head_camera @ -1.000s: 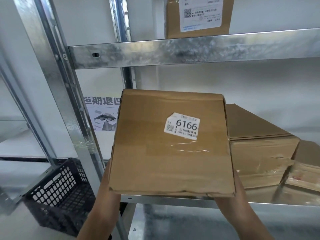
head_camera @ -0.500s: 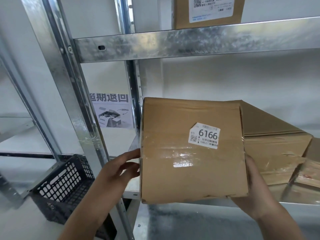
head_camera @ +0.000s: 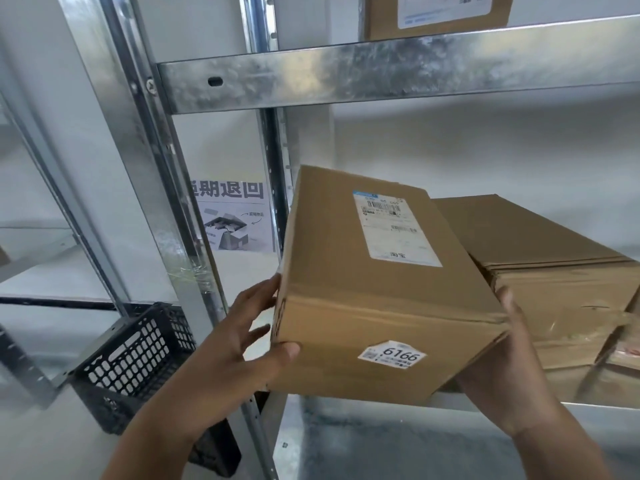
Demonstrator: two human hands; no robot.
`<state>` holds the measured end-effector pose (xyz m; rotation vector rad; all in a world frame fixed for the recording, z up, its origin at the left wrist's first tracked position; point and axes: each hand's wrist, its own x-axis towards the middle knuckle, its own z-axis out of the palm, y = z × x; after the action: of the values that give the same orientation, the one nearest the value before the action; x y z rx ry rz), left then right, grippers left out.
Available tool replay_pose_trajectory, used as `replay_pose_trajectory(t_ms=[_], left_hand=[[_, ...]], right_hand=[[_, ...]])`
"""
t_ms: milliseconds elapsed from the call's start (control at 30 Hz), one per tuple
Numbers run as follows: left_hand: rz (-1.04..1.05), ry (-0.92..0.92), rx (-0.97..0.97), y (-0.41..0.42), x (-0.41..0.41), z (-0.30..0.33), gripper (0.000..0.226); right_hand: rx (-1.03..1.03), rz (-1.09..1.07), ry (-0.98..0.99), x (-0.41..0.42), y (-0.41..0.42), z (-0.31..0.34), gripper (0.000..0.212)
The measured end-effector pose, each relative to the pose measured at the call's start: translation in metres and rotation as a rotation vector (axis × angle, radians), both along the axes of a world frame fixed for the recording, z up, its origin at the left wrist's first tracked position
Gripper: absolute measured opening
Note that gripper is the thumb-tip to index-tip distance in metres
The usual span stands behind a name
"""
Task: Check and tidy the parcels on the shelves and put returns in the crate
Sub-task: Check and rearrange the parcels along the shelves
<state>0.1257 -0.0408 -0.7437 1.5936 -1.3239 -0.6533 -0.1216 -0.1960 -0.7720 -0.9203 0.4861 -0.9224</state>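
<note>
A brown cardboard parcel (head_camera: 349,292) with a "6166" sticker on its near face and a white shipping label on top is held between both hands at the front of the middle shelf (head_camera: 595,405). My left hand (head_camera: 242,344) presses its left side, thumb on the near face. My right hand (head_camera: 509,365) supports its right lower corner. A black plastic crate (head_camera: 135,358) stands on the floor at the lower left, beyond the shelf post.
A second brown parcel (head_camera: 554,271) lies on the same shelf just right of the held one, more cardboard beyond it. Another labelled parcel (head_camera: 436,12) sits on the upper shelf. A galvanised post (head_camera: 149,174) separates shelf from crate. A printed sign (head_camera: 235,220) hangs on the wall.
The parcel has tipped backward, so the "6166" face now faces me low and the shipping label shows on top. It also shifted right toward the shelf, and my left hand has closed onto its side.
</note>
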Motion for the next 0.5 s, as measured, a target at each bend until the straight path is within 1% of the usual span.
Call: replay_pose_trajectory(t_ms=[67, 100, 167, 200, 233, 267, 300, 367, 400, 433, 500], left_hand=[[0.015, -0.025, 0.0, -0.001, 0.004, -0.001, 0.071], [0.005, -0.034, 0.007, -0.002, 0.005, -0.001, 0.071], [-0.089, -0.009, 0.003, 0.001, 0.006, 0.0, 0.081], [-0.158, 0.026, -0.007, 0.002, 0.004, 0.002, 0.087], [-0.205, 0.054, -0.018, 0.003, 0.003, 0.003, 0.091], [-0.205, 0.068, -0.036, 0.002, 0.001, 0.004, 0.089], [-0.149, 0.07, -0.066, -0.001, -0.001, 0.002, 0.081], [0.041, 0.048, -0.088, -0.008, -0.004, -0.005, 0.06], [0.09, 0.031, -0.077, -0.012, -0.004, -0.011, 0.056], [0.117, 0.014, -0.064, -0.017, -0.004, -0.018, 0.056], [0.149, -0.017, -0.055, -0.026, 0.0, -0.032, 0.061]], right_hand=[[-0.072, 0.011, -0.021, 0.003, -0.002, -0.005, 0.056], [-0.096, 0.017, -0.024, 0.004, -0.003, -0.008, 0.064], [-0.135, 0.04, -0.012, 0.001, -0.009, -0.014, 0.096], [-0.16, 0.059, -0.001, 0.0, -0.009, -0.016, 0.109], [-0.197, 0.063, 0.024, -0.001, -0.011, -0.017, 0.114], [-0.242, 0.054, 0.044, -0.002, -0.013, -0.018, 0.112], [-0.288, 0.035, 0.065, -0.002, -0.015, -0.02, 0.104], [-0.4, -0.016, 0.129, -0.002, -0.014, -0.024, 0.087], [-0.472, -0.05, 0.186, 0.0, -0.013, -0.025, 0.081], [-0.528, -0.091, 0.244, 0.001, -0.013, -0.027, 0.076], [-0.57, -0.127, 0.297, 0.006, -0.01, -0.029, 0.07]])
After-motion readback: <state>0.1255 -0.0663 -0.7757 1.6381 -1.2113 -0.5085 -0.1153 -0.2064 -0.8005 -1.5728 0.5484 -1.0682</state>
